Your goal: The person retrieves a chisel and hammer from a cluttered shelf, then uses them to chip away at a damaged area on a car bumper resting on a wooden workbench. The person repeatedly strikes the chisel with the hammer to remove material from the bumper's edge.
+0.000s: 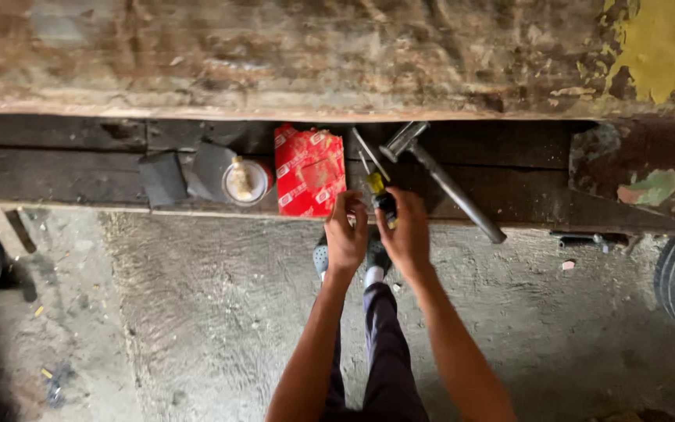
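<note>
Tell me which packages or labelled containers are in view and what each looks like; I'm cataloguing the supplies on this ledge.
Red box: rectangular carton, red with small white label patches, lying on the dark ledge just left of the left hand.
Round tin: left of the red box, open top with a pale rim and red side, yellowish contents inside.
No signs or screens in view.

On the ledge (56,176), the can (245,181) lies left of the packet (309,170); the screwdriver (378,187) and hammer (443,178) lie right of it.
</note>
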